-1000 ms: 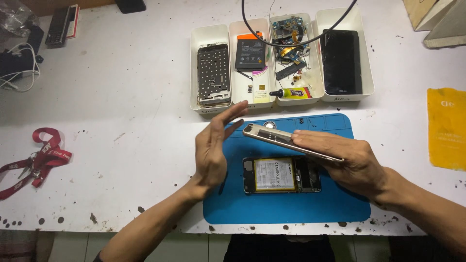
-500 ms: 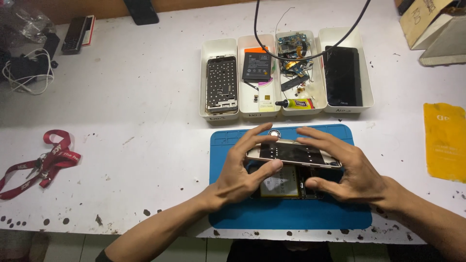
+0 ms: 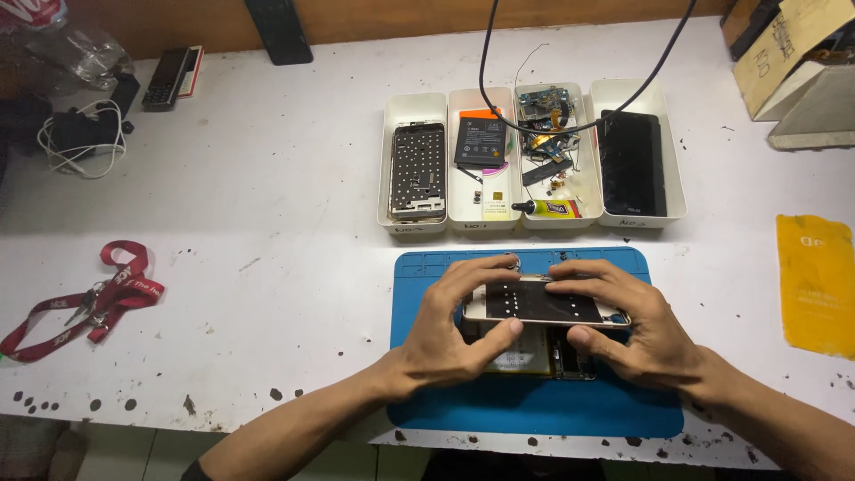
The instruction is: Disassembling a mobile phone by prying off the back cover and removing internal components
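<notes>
While both hands worked over the blue mat [image 3: 534, 410], a thin phone frame [image 3: 543, 303] was gripped between them, raised a little above an opened phone body [image 3: 534, 352] that lay on the mat with its battery showing. The left hand [image 3: 450, 338] clamped the frame's left end, thumb under the near edge and fingers curled over the far edge; the right hand [image 3: 637, 334] held the right end the same way, so both hands were closed on the one part and close together. The frame looked light, flat and stiff, yet thin enough to bend or crack if twisted, so I judged that the long edges, where the fingers already sat, were the safest hold, rather than the perforated face. Behind the mat stood four white trays [image 3: 530, 160]: one held a metal mid-plate [image 3: 417, 172], the next a dark battery [image 3: 481, 140], the third small circuit boards and loose parts [image 3: 548, 134], the last a black screen panel [image 3: 631, 174]. A black cable [image 3: 499, 89] looped over the trays. A red lanyard [image 3: 98, 298] lay well to the left, a yellow sheet [image 3: 815, 285] to the right.
</notes>
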